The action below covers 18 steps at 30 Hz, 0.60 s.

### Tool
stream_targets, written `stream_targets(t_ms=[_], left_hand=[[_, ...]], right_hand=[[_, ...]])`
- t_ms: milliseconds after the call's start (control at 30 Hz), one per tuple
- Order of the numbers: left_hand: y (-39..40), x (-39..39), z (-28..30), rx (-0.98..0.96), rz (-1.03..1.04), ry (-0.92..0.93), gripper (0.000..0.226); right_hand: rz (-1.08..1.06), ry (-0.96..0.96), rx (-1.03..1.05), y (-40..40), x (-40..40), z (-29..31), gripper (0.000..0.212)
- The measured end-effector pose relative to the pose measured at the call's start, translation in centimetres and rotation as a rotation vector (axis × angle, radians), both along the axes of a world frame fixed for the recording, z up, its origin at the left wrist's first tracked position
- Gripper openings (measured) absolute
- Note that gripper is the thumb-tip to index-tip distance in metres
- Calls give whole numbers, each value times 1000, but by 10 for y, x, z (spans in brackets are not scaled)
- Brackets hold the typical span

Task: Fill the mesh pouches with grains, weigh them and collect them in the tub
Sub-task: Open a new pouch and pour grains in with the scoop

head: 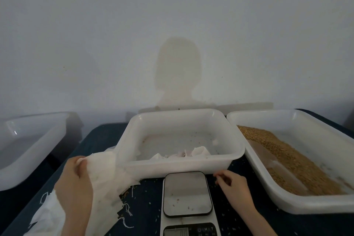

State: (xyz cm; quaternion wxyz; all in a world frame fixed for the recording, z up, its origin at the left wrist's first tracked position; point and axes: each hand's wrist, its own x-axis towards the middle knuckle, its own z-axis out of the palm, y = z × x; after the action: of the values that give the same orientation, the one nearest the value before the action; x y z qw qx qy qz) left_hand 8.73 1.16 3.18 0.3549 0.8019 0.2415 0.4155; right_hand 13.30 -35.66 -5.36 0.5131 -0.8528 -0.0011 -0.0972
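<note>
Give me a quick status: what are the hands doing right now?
Left hand grips an empty mesh pouch from the pile. Right hand loosely curled beside the scale, holding nothing. Scale bare; grain tub in easy reach.

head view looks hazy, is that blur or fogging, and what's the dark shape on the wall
Head view: a pale haze washes out the upper half and the left tub, while the scale and grain tub near the bottom stay fairly sharp, so it looks like lens fog or flare, though I can't be sure; the shape on the wall is the person's shadow; straight tub rims bow from wide-angle distortion.
</note>
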Motion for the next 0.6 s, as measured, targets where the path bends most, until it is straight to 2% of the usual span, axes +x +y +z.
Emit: stream_targets(t_ms=[167, 267, 367, 600], left_hand=[[-11, -2, 6, -453, -31, -205, 13], [-25, -3, 12, -686, -171, -161, 14], [-54, -4, 18, -704, -356, -110, 17], [-134, 7, 9, -707, -550, -12, 16]], right_hand=[[3, -24, 7, 0, -1, -1, 24], [1, -52, 54, 1, -2, 1, 23], [20, -62, 137, 6, -5, 8, 24], [171, -170, 333, 28, -27, 52, 20]])
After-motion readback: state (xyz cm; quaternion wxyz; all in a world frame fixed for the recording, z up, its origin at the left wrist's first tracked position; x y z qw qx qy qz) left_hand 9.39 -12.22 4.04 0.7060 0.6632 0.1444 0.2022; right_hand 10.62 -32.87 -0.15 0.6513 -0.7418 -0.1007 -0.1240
